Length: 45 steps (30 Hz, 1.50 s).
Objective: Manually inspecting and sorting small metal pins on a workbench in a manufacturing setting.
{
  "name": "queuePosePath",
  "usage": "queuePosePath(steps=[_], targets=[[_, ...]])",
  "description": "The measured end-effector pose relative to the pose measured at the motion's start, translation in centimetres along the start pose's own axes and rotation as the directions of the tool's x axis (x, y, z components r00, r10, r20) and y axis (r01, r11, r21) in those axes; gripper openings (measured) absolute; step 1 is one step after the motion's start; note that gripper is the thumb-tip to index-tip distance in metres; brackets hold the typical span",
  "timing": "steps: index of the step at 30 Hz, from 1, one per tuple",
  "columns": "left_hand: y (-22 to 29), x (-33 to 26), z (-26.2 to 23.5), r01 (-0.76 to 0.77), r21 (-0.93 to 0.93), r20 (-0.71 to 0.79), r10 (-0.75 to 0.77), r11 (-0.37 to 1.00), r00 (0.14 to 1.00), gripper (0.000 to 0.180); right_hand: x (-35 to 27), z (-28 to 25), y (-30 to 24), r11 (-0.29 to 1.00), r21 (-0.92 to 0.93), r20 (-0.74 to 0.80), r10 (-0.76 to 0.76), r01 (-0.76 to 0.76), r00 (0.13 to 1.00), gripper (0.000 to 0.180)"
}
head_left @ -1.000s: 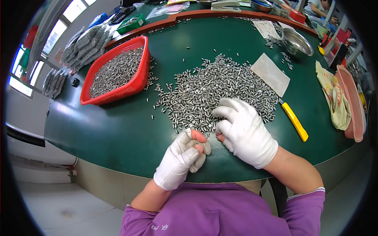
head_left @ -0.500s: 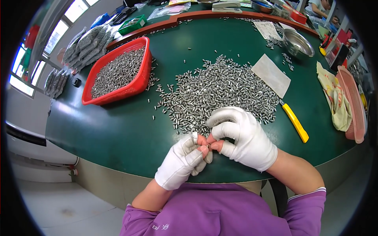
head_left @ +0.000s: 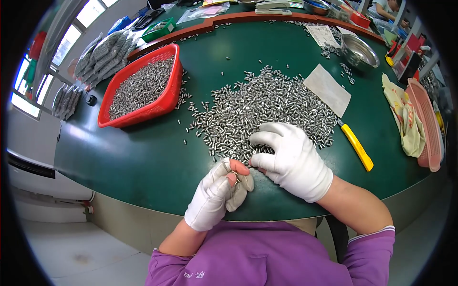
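My left hand (head_left: 210,195), in a white glove with bare fingertips, is closed near the table's front edge. Between its thumb and fingers sits a small metal part (head_left: 236,180), mostly covered by them. To its right, my right hand (head_left: 296,162), gloved the same way, hovers over the near edge of a wide pile of small silver metal parts (head_left: 267,105). Its fingers are curved and apart, with the fingertips at the pile; the thumb is partly hidden, and I see nothing held. The parts look like short, pointed cylinders.
A red basket (head_left: 177,78) full of similar parts stands left of the pile. On the right lie a yellow-handled knife (head_left: 357,148), a paper sheet (head_left: 328,90), a metal bowl (head_left: 360,51) and a pink basket (head_left: 423,124). Filled bags (head_left: 105,55) rest at far left.
My hands were together at the fingertips and have come apart. The right hand has moved up to the pile's edge; the left has shifted slightly left, keeping a small metal part.
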<state>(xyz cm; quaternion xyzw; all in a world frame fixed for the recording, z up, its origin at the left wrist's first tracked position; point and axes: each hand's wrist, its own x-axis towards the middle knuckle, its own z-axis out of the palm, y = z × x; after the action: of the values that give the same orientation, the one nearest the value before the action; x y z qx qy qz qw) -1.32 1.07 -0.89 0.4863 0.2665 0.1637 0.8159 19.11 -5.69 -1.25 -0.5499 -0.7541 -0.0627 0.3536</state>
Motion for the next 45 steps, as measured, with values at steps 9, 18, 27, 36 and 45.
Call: queuePosePath(steps=[9,18,27,36,45], targets=[[-0.6,0.3,-0.1,-0.041,-0.096,0.033,0.045,0.995,0.998,0.028,-0.2,0.1,-0.4,0.999,-0.021,0.062,0.045,-0.044,0.997,0.018],[0.2,0.2,0.5,0.086,0.059,0.015,-0.087,0.995,0.996,0.018,-0.2,0.0,-0.5,0.885,0.438,0.056,0.145,-0.155,0.988,0.023],[0.3,0.2,0.5,0.078,0.046,0.02,-0.079,0.996,0.997,0.017,-0.4,-0.6,0.2,0.955,0.17,0.009,0.245,-0.243,0.97,0.017],[0.1,0.2,0.3,0.008,-0.023,0.012,-0.008,1.0,1.0,0.032,-0.5,-0.6,0.2,0.989,-0.022,0.05,0.147,-0.146,0.988,0.02],[0.0,0.4,0.0,-0.029,0.019,0.077,0.027,0.999,0.997,0.031,-0.4,-0.5,0.0,0.989,-0.042,0.046,0.142,-0.14,0.989,0.019]])
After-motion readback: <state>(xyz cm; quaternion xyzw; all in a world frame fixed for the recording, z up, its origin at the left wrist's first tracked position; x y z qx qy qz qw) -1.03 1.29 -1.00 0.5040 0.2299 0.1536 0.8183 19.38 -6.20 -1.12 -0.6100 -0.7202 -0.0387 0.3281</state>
